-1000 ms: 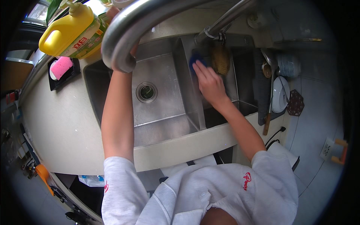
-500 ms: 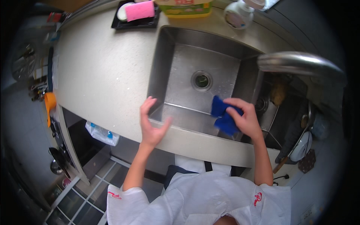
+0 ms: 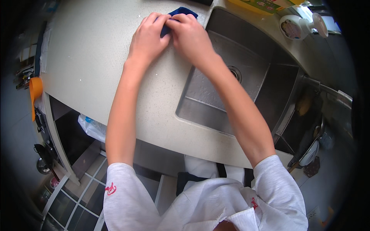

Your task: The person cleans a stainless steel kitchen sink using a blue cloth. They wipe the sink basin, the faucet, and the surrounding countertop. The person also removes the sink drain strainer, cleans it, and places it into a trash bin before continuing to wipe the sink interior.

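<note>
A dark blue cloth (image 3: 185,12) lies bunched on the pale speckled countertop (image 3: 84,57), just left of the sink's far left corner. My left hand (image 3: 149,40) and my right hand (image 3: 190,38) meet over it side by side, fingers curled round the near part of the cloth. Its far edge sticks out beyond my fingertips, while the rest is hidden under them. Across the steel sink (image 3: 208,109) reaches my right forearm, covering part of the basin and the edge of the drain (image 3: 234,73).
Behind the sink stand a yellow container (image 3: 266,5) and a white pump bottle (image 3: 295,27). Pans and utensils crowd the right side beyond a metal rail (image 3: 327,90). An orange utensil (image 3: 36,88) hangs at the counter's left end, and a plastic bag (image 3: 92,127) sits under the front edge.
My right hand has carried the blue cloth from over the sink to the countertop at the far left. My left hand, open before, has moved forward and joined it on the cloth. The view has shifted.
</note>
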A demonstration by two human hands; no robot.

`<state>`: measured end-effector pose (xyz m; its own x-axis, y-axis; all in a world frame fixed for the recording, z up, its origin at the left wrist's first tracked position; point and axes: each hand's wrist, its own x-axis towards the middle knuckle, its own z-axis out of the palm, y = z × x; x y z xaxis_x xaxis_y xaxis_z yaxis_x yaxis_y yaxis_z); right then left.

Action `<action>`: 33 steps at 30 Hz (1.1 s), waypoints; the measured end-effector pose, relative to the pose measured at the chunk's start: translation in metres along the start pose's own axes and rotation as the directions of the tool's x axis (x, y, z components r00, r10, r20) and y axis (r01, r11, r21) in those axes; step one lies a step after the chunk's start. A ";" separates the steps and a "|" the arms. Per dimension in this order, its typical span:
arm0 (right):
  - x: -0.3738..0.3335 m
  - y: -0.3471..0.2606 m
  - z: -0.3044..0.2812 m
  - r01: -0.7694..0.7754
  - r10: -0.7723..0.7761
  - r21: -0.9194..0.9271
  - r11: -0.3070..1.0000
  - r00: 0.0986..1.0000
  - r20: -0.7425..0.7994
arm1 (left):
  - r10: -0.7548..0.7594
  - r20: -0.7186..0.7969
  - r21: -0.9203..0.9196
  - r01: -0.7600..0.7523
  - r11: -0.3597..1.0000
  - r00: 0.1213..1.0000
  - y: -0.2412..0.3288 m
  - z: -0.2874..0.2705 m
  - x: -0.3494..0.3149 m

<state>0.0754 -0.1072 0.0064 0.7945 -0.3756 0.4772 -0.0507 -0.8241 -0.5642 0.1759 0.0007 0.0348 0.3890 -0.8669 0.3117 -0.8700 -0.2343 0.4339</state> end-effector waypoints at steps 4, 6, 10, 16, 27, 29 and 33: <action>-0.131 -0.082 -0.027 -0.107 0.022 0.229 0.967 0.939 0.344 | -0.090 0.331 -0.035 0.108 0.994 0.939 0.041 -0.018 -0.167; -0.197 -0.129 -0.057 -0.154 0.027 0.250 0.956 0.894 0.448 | -0.100 0.489 -0.131 0.186 0.974 0.866 0.093 -0.040 -0.244; -0.154 -0.117 -0.037 -0.133 0.086 0.127 0.983 0.943 0.323 | -0.265 0.290 -0.092 0.303 0.949 0.920 0.083 -0.026 -0.202; -0.139 -0.045 -0.091 -0.836 0.587 0.534 0.128 0.498 0.638 | -0.206 0.252 -0.479 0.307 0.822 0.946 0.090 -0.016 -0.119; -0.110 0.168 -0.021 -0.529 0.546 -0.211 0.822 0.838 0.025 | -0.052 0.303 0.037 0.042 0.998 0.952 0.076 0.012 -0.186; -0.134 0.174 0.043 -0.348 0.360 -0.109 0.931 0.924 0.128 | -0.035 0.295 0.043 0.023 0.999 0.955 0.076 0.015 -0.183; -0.210 0.126 0.043 -0.207 0.012 0.203 0.957 0.728 0.686 | -0.085 0.269 0.068 0.069 0.995 0.959 0.073 0.016 -0.194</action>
<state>-0.0714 -0.1137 -0.1937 0.9926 0.0077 -0.1212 -0.0899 -0.6249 -0.7755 0.0315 0.1444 -0.0077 0.3653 -0.9302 0.0350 -0.8596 -0.3227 0.3962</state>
